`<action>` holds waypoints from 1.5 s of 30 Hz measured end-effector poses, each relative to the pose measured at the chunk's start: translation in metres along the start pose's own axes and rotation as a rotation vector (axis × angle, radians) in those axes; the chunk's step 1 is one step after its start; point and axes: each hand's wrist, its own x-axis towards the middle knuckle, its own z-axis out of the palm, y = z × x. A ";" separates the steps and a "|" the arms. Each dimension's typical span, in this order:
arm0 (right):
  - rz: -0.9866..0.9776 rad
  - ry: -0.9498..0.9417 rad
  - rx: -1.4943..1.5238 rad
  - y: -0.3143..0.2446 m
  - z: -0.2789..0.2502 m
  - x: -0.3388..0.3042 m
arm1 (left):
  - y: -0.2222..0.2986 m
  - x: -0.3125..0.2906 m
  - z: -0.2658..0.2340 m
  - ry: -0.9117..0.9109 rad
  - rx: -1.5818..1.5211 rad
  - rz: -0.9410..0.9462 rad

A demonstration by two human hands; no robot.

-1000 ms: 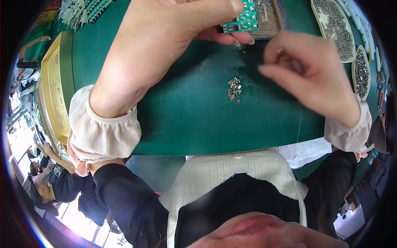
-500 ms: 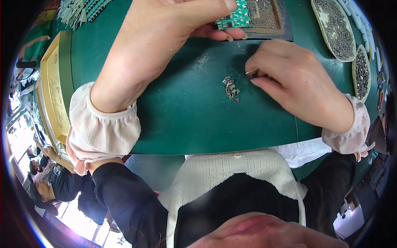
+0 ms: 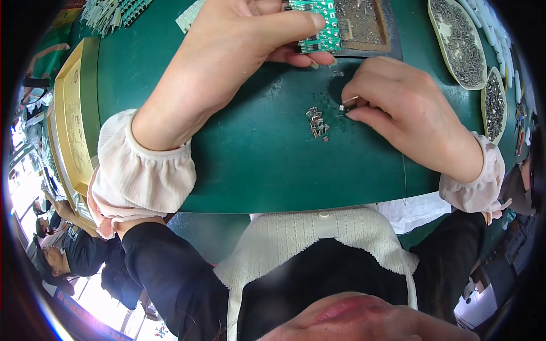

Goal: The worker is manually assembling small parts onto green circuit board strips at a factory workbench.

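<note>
I see two pale oval trays [image 3: 445, 35] of silvery metal bits [image 3: 467, 62], my left hand [image 3: 250, 25] clamping a green rectangular circuit board [image 3: 330, 37] near a shallow brown tray [image 3: 367, 47], right hand [image 3: 398, 94] back-up, fingertips closed on a thin silvery piece [image 3: 351, 99]

The left hand [image 3: 244, 34] holds a green circuit board [image 3: 325, 37] near a brown tray [image 3: 363, 46]. The right hand [image 3: 398, 94] pinches a thin metal piece [image 3: 351, 99] over the green tabletop [image 3: 256, 176], beside a loose pile of small metal tabs [image 3: 316, 124]. Two oblong dishes [image 3: 447, 40] of metal parts [image 3: 469, 59] lie to the right, near white tubes [image 3: 490, 29]; a gold box [image 3: 86, 74] lies toward the left edge.
</note>
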 end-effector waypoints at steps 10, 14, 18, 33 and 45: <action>0.045 0.105 0.049 -0.007 -0.013 0.006 | -0.052 0.046 -0.032 -0.346 0.110 0.544; 0.207 0.267 0.209 -0.006 -0.019 -0.001 | -0.030 0.002 0.001 0.033 0.176 0.135; 0.256 0.302 0.246 -0.004 -0.018 0.000 | -0.023 -0.004 -0.004 -0.045 0.137 0.052; 0.087 0.280 0.054 -0.008 -0.024 0.008 | -0.027 -0.001 -0.008 -0.080 -0.132 -0.005; -0.018 0.269 -0.094 0.003 -0.023 0.003 | -0.009 -0.006 0.009 -0.077 -0.075 -0.059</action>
